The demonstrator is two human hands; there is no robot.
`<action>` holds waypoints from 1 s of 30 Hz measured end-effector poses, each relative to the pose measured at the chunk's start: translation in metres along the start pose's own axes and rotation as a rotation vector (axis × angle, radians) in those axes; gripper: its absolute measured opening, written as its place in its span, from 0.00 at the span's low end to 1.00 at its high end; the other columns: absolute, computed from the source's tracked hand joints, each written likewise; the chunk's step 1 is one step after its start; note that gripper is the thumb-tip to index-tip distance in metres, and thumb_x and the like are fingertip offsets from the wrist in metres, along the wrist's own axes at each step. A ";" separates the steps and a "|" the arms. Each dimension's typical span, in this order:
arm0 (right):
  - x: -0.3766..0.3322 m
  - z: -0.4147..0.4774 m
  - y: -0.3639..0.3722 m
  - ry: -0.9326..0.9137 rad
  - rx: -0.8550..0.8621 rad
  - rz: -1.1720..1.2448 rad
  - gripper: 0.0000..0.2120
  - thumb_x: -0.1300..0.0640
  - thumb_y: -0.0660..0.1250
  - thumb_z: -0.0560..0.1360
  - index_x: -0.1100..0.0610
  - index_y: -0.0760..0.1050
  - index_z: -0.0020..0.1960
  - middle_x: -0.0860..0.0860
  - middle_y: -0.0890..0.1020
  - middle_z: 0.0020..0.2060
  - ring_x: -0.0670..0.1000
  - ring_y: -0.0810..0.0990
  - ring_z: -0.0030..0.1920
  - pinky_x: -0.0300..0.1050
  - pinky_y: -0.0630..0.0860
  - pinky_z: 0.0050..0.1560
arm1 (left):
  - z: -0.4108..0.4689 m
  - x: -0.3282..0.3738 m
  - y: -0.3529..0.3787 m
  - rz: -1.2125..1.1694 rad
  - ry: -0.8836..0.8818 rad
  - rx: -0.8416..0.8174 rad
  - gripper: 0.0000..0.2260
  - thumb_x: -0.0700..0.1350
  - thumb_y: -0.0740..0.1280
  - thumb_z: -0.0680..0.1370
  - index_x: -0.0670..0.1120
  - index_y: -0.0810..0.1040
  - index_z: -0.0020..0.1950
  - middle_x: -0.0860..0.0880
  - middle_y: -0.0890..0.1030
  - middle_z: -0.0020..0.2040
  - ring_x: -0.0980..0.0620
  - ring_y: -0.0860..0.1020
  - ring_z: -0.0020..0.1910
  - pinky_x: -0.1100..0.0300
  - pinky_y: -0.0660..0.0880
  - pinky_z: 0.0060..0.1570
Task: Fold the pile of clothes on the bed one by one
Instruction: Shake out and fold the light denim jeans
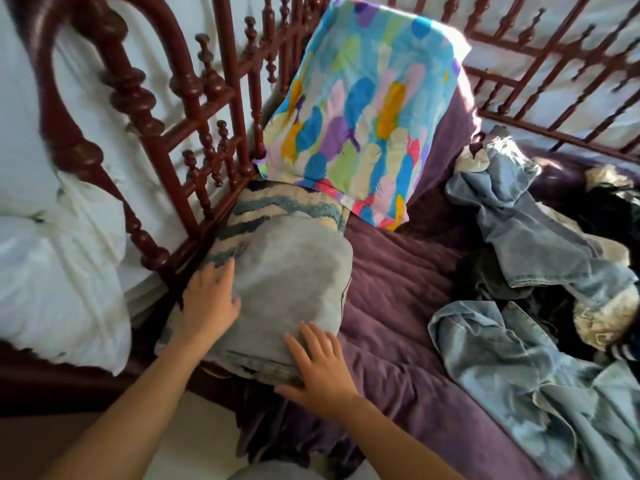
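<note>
A folded grey garment (294, 282) lies on top of a small stack at the bed's left corner, over a beige piece with blue wavy stripes (266, 209). My left hand (211, 299) rests flat on the garment's left edge, fingers straight. My right hand (317, 365) presses on its near right corner, fingers spread. To the right sits the unfolded pile: pale blue denim pieces (530, 244), another denim piece (502, 368) and dark clothes (502, 278).
A purple bedspread (398, 306) covers the bed. A bright feather-print pillow (367, 109) leans against the dark red wooden headboard (194, 109). Railing (554, 64) runs along the far side. White bedding (59, 271) lies outside the frame at left.
</note>
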State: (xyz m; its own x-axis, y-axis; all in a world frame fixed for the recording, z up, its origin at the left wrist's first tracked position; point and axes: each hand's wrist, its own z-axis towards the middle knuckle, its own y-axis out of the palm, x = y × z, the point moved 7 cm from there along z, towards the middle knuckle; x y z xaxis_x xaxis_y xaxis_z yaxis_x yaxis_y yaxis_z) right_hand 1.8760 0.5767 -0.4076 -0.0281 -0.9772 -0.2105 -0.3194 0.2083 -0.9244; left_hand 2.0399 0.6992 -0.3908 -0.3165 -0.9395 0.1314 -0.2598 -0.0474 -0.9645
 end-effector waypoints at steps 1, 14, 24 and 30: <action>0.000 -0.004 0.002 0.015 0.002 -0.054 0.42 0.26 0.67 0.58 0.50 0.76 0.64 0.56 0.78 0.62 0.57 0.77 0.62 0.54 0.77 0.56 | -0.015 0.015 -0.001 -0.016 0.177 0.133 0.28 0.51 0.65 0.76 0.46 0.63 0.74 0.39 0.68 0.69 0.37 0.67 0.67 0.43 0.72 0.59; 0.009 -0.004 0.007 0.119 0.079 -0.093 0.34 0.50 0.82 0.41 0.49 0.84 0.48 0.55 0.84 0.46 0.59 0.84 0.46 0.38 0.76 0.22 | -0.060 0.006 0.063 0.181 0.520 -0.087 0.51 0.51 0.83 0.48 0.46 0.65 0.67 0.35 0.79 0.57 0.35 0.79 0.54 0.42 0.76 0.49; 0.042 -0.008 -0.009 0.082 0.065 0.117 0.25 0.58 0.61 0.76 0.51 0.64 0.72 0.54 0.64 0.70 0.52 0.56 0.73 0.51 0.74 0.58 | -0.054 0.018 0.069 0.213 0.486 -0.035 0.53 0.46 0.84 0.43 0.47 0.67 0.64 0.37 0.81 0.54 0.33 0.79 0.53 0.34 0.74 0.44; 0.056 -0.030 -0.028 0.101 0.155 0.105 0.24 0.58 0.62 0.75 0.51 0.66 0.71 0.54 0.69 0.67 0.53 0.63 0.69 0.49 0.72 0.57 | -0.077 0.043 0.037 0.128 0.556 0.132 0.34 0.32 0.81 0.49 0.38 0.80 0.55 0.39 0.83 0.48 0.38 0.82 0.46 0.55 0.77 0.22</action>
State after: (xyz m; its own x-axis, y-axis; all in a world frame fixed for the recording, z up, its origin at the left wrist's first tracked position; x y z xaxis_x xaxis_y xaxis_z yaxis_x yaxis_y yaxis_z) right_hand 1.8548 0.5152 -0.3843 -0.1509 -0.9475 -0.2820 -0.1605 0.3050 -0.9387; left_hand 1.9467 0.6834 -0.4036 -0.7781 -0.6233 0.0780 -0.0832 -0.0208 -0.9963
